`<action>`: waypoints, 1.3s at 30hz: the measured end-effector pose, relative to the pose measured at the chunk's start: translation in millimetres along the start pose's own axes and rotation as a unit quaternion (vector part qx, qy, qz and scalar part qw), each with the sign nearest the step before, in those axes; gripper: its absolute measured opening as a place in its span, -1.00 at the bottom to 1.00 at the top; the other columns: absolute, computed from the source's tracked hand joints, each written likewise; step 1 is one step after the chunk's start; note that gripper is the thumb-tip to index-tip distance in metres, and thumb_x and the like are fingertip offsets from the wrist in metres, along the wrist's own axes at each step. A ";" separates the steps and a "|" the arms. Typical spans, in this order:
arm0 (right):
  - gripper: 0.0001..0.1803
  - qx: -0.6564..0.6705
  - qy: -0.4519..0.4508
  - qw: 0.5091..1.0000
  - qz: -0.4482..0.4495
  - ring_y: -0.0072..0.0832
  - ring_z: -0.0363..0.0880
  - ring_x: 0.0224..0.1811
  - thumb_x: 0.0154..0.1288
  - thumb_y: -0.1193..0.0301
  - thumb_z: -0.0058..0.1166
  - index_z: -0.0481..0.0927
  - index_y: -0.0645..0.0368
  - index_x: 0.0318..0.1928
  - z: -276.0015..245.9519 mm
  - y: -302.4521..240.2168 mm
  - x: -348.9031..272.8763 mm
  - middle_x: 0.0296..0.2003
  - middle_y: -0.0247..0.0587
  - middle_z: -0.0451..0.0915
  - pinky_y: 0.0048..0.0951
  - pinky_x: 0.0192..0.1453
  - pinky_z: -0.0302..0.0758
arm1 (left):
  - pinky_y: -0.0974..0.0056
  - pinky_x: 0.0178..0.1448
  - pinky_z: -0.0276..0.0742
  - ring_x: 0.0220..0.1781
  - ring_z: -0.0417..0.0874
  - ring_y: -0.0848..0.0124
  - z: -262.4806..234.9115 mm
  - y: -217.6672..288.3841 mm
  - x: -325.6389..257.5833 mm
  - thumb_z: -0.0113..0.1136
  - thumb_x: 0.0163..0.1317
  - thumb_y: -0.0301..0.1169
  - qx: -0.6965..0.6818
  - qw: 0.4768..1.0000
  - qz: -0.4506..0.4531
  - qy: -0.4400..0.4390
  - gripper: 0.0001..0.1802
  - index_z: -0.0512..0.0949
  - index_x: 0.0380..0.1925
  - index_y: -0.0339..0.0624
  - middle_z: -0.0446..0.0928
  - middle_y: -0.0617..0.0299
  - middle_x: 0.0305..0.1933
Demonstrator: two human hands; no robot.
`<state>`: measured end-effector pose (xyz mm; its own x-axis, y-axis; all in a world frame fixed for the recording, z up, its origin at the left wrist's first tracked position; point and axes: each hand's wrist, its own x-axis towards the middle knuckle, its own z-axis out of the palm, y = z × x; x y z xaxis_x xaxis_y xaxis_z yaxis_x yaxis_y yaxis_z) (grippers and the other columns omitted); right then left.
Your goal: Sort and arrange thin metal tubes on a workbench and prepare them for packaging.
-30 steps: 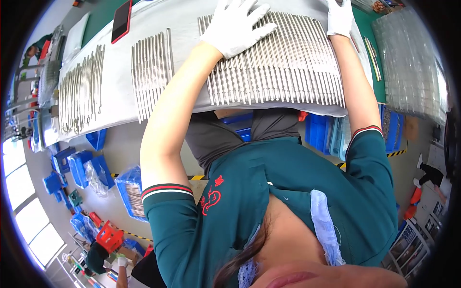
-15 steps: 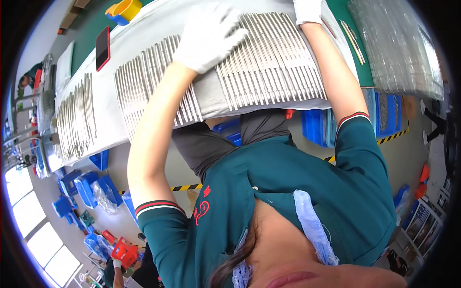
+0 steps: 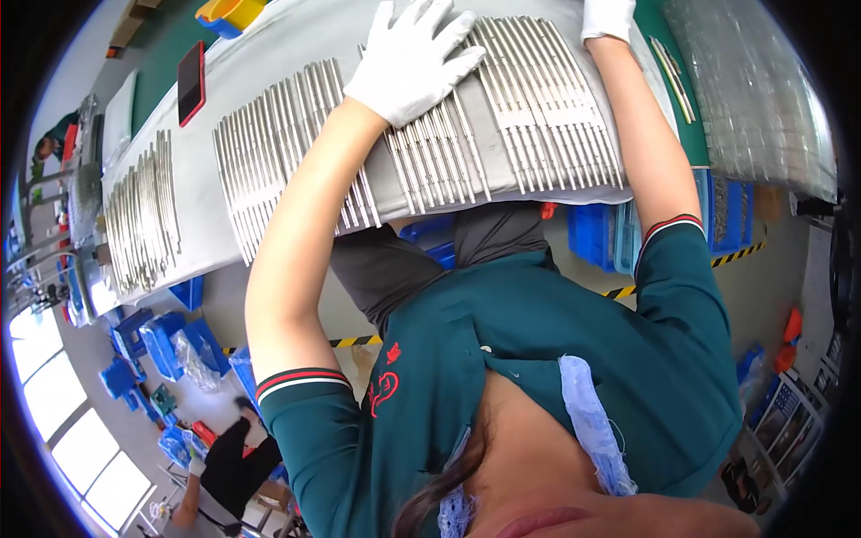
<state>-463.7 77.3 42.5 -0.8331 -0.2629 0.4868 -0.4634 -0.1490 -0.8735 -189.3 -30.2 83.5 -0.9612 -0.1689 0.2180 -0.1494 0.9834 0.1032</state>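
My left hand [image 3: 414, 65], in a white glove, lies with fingers spread across the upper part of a batch of thin silvery metal rods [image 3: 438, 161]. To its right, past a strip of bare cloth, is another row of rods [image 3: 549, 112], with the left fingertips near its upper left end. Close to that row's upper right end is my gloved right hand [image 3: 608, 20]; the picture's top edge cuts off its fingers. Left of my left forearm lies a wider group of rods [image 3: 287, 148], and a smaller group [image 3: 143, 211] sits at the far left.
Pale cloth [image 3: 202, 188] covers the table. A red-edged phone [image 3: 191, 85] and a yellow-and-blue container [image 3: 229, 16] are at the upper left. Thin sticks [image 3: 673, 76] and clear plastic packaging [image 3: 744, 99] lie right. Blue bins [image 3: 592, 238] stand below the table edge. Another person [image 3: 229, 462] is at lower left.
My left hand has moved a little right. The single row of rods has become two, with a gap: the left batch sits further left, the rest further right. My right hand has shifted right.
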 end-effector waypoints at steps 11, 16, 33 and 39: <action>-0.25 -0.062 -0.024 0.998 -0.011 -0.27 0.42 0.32 0.34 0.34 0.22 0.26 0.21 0.48 5.8 -0.1 -5.0 0.29 0.05 0.47 -0.38 0.43 0.29 | -0.15 0.38 0.33 0.34 0.43 -0.06 10.2 0.5 0.4 -0.05 0.41 0.00 0.031 0.999 0.029 0.029 -0.38 0.43 0.32 -0.14 0.40 -0.16 0.33; -0.25 -0.026 -0.021 0.999 0.010 -0.29 0.42 0.32 0.33 0.35 0.22 0.26 0.23 0.47 8.2 -5.4 -6.2 0.29 0.02 0.47 -0.40 0.41 0.31 | -0.15 0.39 0.32 0.33 0.41 -0.11 22.0 19.3 26.3 -0.05 0.42 0.01 -0.043 0.997 0.046 0.047 -0.39 0.44 0.31 -0.12 0.40 -0.16 0.32; -0.25 0.007 -0.036 0.999 -0.014 -0.28 0.40 0.34 0.34 0.36 0.21 0.24 0.23 0.48 14.6 1.2 -3.8 0.31 0.02 0.45 -0.39 0.42 0.30 | -0.08 0.50 0.20 0.41 0.35 -0.13 35.7 13.4 30.7 0.02 0.43 -0.01 -0.183 0.959 -0.040 0.212 -0.34 0.38 0.36 -0.23 0.33 -0.19 0.41; -0.24 -0.047 -0.040 0.998 -0.005 -0.26 0.39 0.36 0.36 0.33 0.19 0.23 0.22 0.49 5.9 -2.7 -3.8 0.33 0.07 0.43 -0.39 0.44 0.28 | -0.09 0.50 0.13 0.47 0.30 -0.03 -0.2 1.2 -23.3 0.00 0.43 0.01 -0.065 0.991 -0.070 0.095 -0.37 0.36 0.38 -0.08 0.34 -0.07 0.43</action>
<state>-457.5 73.1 42.9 -0.8033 -0.3386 0.4900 -0.5005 -0.0621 -0.8635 -167.0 -25.1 78.8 -0.8708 -0.3241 0.3696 -0.2345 0.9347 0.2672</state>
